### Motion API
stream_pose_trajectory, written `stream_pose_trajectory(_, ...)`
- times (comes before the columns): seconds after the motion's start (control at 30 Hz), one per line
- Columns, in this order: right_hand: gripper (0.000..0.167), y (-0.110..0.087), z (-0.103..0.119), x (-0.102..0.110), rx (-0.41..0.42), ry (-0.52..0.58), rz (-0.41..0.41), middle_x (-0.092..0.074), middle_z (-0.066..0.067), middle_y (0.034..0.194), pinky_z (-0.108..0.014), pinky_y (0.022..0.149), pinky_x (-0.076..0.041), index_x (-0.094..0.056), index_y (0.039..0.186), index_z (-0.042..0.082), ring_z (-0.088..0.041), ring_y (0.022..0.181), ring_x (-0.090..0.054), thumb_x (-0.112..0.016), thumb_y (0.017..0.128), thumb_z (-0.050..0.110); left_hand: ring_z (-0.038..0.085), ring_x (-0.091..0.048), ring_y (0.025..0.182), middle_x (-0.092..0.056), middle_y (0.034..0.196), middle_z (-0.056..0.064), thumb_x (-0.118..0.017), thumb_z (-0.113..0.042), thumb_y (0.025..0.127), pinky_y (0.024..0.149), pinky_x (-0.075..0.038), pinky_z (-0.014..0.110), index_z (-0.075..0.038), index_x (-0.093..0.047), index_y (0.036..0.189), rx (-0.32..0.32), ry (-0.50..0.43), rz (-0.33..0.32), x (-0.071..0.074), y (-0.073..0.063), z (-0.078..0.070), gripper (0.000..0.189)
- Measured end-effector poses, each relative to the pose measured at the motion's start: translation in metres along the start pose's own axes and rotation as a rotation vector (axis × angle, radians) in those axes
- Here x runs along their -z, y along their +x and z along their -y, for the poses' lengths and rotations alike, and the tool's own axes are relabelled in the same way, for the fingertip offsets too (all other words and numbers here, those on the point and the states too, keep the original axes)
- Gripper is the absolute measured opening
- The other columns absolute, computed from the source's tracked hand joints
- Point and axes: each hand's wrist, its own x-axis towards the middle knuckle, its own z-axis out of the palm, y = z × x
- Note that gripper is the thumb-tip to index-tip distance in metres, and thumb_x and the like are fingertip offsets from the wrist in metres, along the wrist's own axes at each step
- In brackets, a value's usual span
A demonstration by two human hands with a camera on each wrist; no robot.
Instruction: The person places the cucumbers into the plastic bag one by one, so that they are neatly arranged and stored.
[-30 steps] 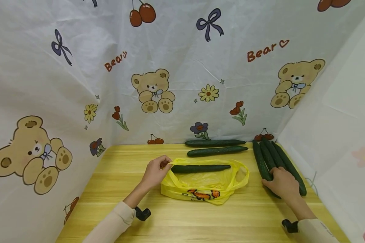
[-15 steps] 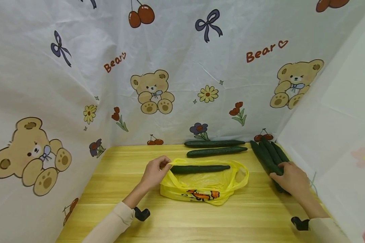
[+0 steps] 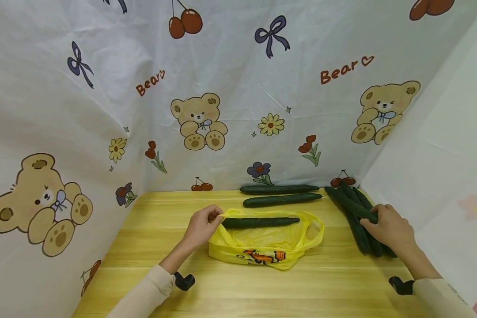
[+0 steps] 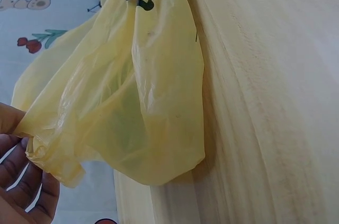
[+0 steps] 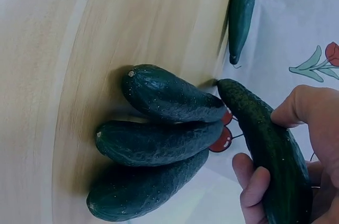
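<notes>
Wooden table: The near side of the wooden table (image 3: 262, 291) is seen in front of everything else.
Yellow bag: The yellow bag (image 3: 226, 251) is laid on it, mouth spread open, printed side nearest.
Left hand: The bag's left rim is pinched by the left hand (image 3: 203, 224), just as a second ago; the opening seems to be held ready by this.
Bagged cucumber: One cucumber (image 3: 260, 222) is seen lying crosswise within the bag's mouth.
Right hand: To the right of the bag, a held cucumber (image 5: 270, 139) is gripped between thumb and fingers of the right hand (image 3: 391, 226).
Just changed: A second ago four cucumbers were lying together under that hand; now one is raised at its near end, and can be judged parted from the group. Whether its far tip is touching anything cannot be told.
Remaining three: Three cucumbers (image 5: 159, 142) are left side by side on the table.
Back pair: Two cucumbers (image 3: 282, 200) are laid crosswise behind the bag.
Patterned cloth: The far side is closed off by a patterned cloth (image 3: 230, 165).
</notes>
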Motion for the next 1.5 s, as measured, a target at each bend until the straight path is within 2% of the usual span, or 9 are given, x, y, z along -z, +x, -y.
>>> stream_pose_trajectory(0.23, 0.067, 0.002, -0.001, -0.003, -0.001, 0.007, -0.037, -0.051, -0.042, 0.135, -0.059, 0.061, -0.053, -0.057, 0.135, -0.011, -0.054, 0.089, -0.066, -0.068, 0.103, 0.048, 0.01, -0.066, 0.085, -0.074, 0.095, -0.009, -0.071, -0.022, 0.106, 0.081, -0.056, 0.029, -0.025, -0.075, 0.107, -0.005, -0.004, -0.006, 0.001, 0.001, -0.002, 0.005)
stream_pose_trajectory(0.4, 0.062, 0.001, 0.0, -0.008, 0.021, 0.022, -0.12, -0.052, -0.038, 0.134, -0.051, 0.053, -0.049, -0.059, 0.134, -0.007, -0.042, 0.075, -0.065, -0.069, 0.103, 0.046, 0.009, -0.067, 0.085, -0.074, 0.095, -0.01, -0.07, -0.027, 0.106, 0.081, -0.056, 0.028, -0.024, -0.075, 0.107, 0.002, 0.002, -0.001, 0.001, -0.001, -0.002, 0.006)
stream_pose_trajectory(0.5, 0.058, 0.001, 0.003, -0.009, 0.021, 0.036, -0.173, -0.052, -0.037, 0.134, -0.049, 0.05, -0.046, -0.06, 0.132, -0.005, -0.04, 0.071, -0.063, -0.068, 0.103, 0.044, 0.009, -0.067, 0.084, -0.074, 0.095, -0.01, -0.071, -0.029, 0.106, 0.08, -0.056, 0.028, -0.022, -0.075, 0.107, 0.001, -0.002, 0.002, 0.001, -0.002, -0.002, 0.008)
stream_pose_trajectory(0.87, 0.05, -0.003, 0.009, -0.002, 0.008, 0.071, -0.273, -0.058, -0.034, 0.129, -0.053, 0.054, -0.048, -0.066, 0.128, -0.002, -0.046, 0.082, -0.065, -0.065, 0.101, 0.04, 0.008, -0.066, 0.084, -0.074, 0.094, -0.01, -0.071, -0.028, 0.106, 0.079, -0.055, 0.028, -0.022, -0.075, 0.106, 0.001, -0.008, -0.006, 0.001, -0.001, -0.001, 0.007)
stream_pose_trajectory(1.0, 0.049, -0.005, 0.007, 0.0, 0.006, 0.093, -0.289, -0.06, -0.032, 0.127, -0.057, 0.058, -0.048, -0.067, 0.127, -0.001, -0.049, 0.089, -0.066, -0.065, 0.102, 0.04, 0.007, -0.066, 0.084, -0.075, 0.094, -0.009, -0.071, -0.029, 0.106, 0.079, -0.055, 0.028, -0.023, -0.075, 0.105, 0.0, -0.011, -0.009, 0.002, -0.001, 0.0, 0.007)
stream_pose_trajectory(1.13, 0.049, -0.01, 0.008, 0.003, 0.003, 0.103, -0.283, -0.061, -0.032, 0.128, -0.054, 0.06, -0.047, -0.067, 0.128, -0.001, -0.048, 0.091, -0.065, -0.064, 0.102, 0.041, 0.01, -0.067, 0.084, -0.075, 0.094, -0.008, -0.071, -0.029, 0.106, 0.081, -0.055, 0.029, -0.024, -0.075, 0.106, 0.003, -0.009, -0.005, 0.003, -0.001, -0.001, 0.007)
stream_pose_trajectory(1.3, 0.048, -0.017, 0.015, 0.01, 0.003, 0.105, -0.285, -0.062, -0.03, 0.127, -0.047, 0.057, -0.044, -0.067, 0.128, 0.001, -0.043, 0.087, -0.065, -0.065, 0.102, 0.041, 0.01, -0.067, 0.085, -0.075, 0.094, -0.009, -0.071, -0.03, 0.107, 0.081, -0.056, 0.029, -0.021, -0.075, 0.107, 0.006, -0.011, -0.001, 0.003, -0.001, 0.0, 0.01)
stream_pose_trajectory(1.5, 0.044, -0.022, 0.025, 0.016, 0.045, 0.12, -0.301, -0.063, -0.03, 0.131, -0.047, 0.059, -0.046, -0.069, 0.127, 0.001, -0.037, 0.083, -0.064, -0.068, 0.101, 0.037, 0.009, -0.068, 0.084, -0.075, 0.095, -0.008, -0.072, -0.028, 0.106, 0.081, -0.057, 0.028, -0.023, -0.075, 0.108, -0.003, -0.011, -0.005, 0.002, 0.001, 0.001, 0.007)
